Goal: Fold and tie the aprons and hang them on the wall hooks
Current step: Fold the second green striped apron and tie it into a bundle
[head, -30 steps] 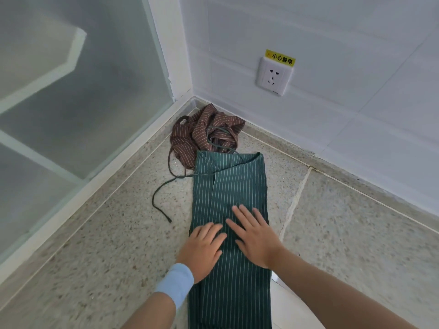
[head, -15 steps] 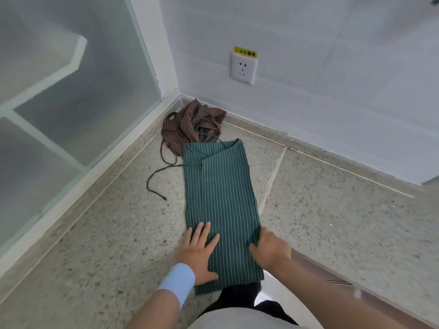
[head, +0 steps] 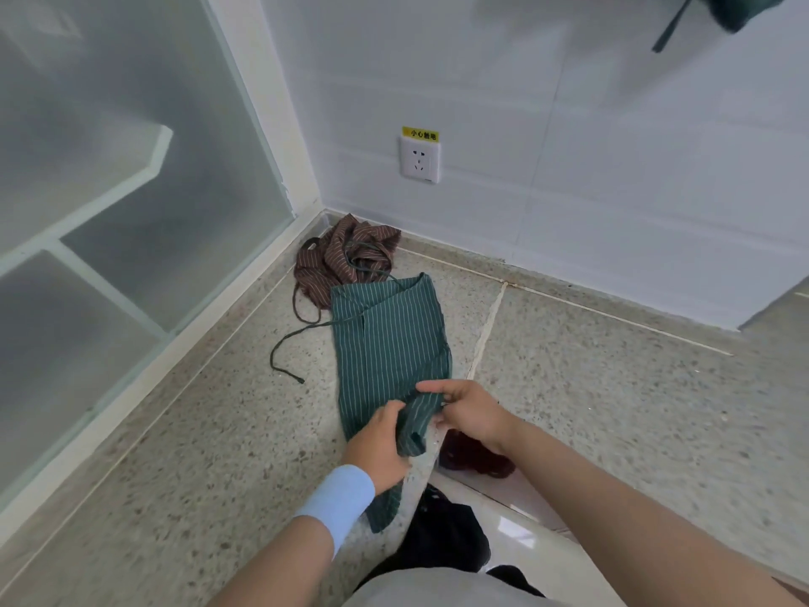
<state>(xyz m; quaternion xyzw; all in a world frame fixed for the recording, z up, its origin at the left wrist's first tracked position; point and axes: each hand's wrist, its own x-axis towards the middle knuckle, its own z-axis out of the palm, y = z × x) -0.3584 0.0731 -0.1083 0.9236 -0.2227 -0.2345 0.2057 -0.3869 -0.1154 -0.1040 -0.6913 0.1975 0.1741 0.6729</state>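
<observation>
A green striped apron (head: pixel 387 339) lies folded lengthwise on the speckled floor, its near end lifted and bunched. My left hand (head: pixel 378 444) and my right hand (head: pixel 466 411) both grip that raised near end. One green tie string (head: pixel 284 357) trails off to the left on the floor. A crumpled brown striped apron (head: pixel 346 258) sits in the corner just beyond the green one. At the top right, a dark green apron (head: pixel 740 8) hangs on the wall with a strap dangling; its hook is out of view.
A frosted glass partition (head: pixel 131 203) runs along the left. The white tiled wall holds a socket (head: pixel 419 159) with a yellow label. A dark red shoe (head: pixel 475 457) lies by my right wrist, at a threshold (head: pixel 516 497) to smoother flooring.
Both hands went from pressing flat on the green apron to gripping its near end and lifting it off the floor. The view tilted upward, revealing the hanging apron.
</observation>
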